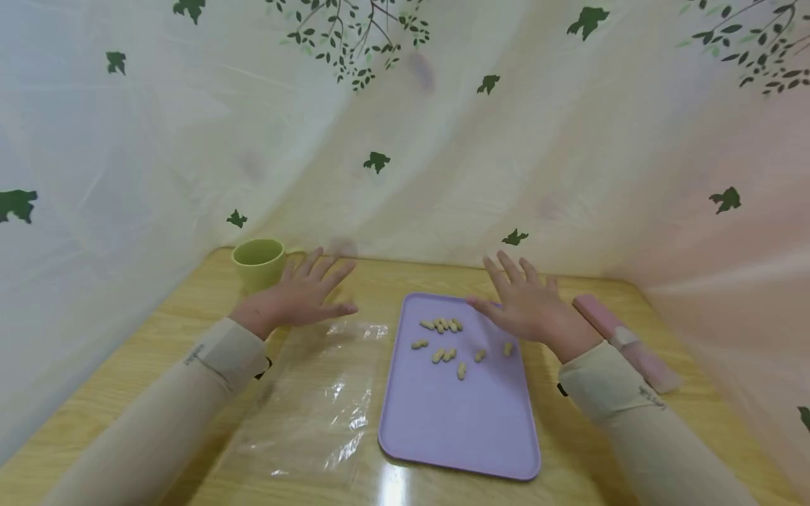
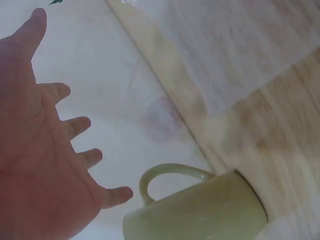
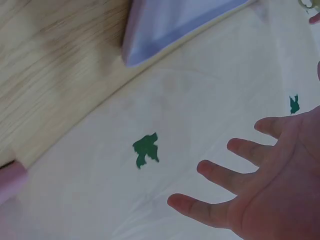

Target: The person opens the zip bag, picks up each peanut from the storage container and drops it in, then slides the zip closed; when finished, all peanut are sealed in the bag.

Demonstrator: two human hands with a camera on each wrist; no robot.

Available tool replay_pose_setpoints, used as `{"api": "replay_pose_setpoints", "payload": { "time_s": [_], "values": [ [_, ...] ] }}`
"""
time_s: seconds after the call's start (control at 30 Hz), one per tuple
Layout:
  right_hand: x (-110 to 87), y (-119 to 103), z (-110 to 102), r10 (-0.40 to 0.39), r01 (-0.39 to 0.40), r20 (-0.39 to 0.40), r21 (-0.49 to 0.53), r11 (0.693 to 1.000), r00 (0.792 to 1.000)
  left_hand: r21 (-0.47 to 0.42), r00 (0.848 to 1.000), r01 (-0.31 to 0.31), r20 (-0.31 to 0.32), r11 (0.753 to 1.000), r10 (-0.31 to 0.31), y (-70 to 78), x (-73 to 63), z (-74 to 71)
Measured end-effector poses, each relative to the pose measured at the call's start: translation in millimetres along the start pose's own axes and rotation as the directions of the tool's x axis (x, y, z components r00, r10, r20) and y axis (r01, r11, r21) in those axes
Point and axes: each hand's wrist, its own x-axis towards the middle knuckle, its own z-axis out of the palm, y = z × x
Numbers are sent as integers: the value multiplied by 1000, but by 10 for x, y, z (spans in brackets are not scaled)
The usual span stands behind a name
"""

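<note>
My left hand is held up with fingers spread and nothing in it, close to a green mug at the back left. In the left wrist view the mug shows its handle below the little finger. Over the far right corner of a lilac tray hovers my right hand, fingers also spread and holding nothing. Several peanuts in their shells lie on the tray's far half, some in a row and others scattered. A clear plastic bag lies flat left of the tray.
A long pink box or roll with a pale band lies on the right of the wooden table, beside my right forearm. A pale curtain printed with green birds and leaves hangs behind the table and along both sides.
</note>
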Motion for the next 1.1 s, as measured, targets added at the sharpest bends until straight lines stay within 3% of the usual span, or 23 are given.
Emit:
{"api": "replay_pose_setpoints", "payload": {
  "time_s": [0.23, 0.37, 0.7, 0.97, 1.1],
  "values": [
    [82, -217, -26, -92, 92, -6, 30, 995, 996, -41, 989, -129, 74, 991, 132, 108, 54, 65],
    [124, -379, -79, -144, 144, 3, 54, 988, 990, -46, 979, -161, 120, 986, 165, 155, 95, 95],
    [200, -629, -98, -177, 175, 43, 55, 983, 983, -74, 973, -70, 213, 995, 85, 233, 167, 159],
    [240, -710, -98, -197, 195, 32, 60, 979, 980, -54, 979, -54, 195, 997, 64, 266, 190, 202],
    [283, -756, -89, -230, 228, 21, 73, 971, 973, -57, 983, -77, 162, 995, 85, 259, 197, 223]
  ]
}}
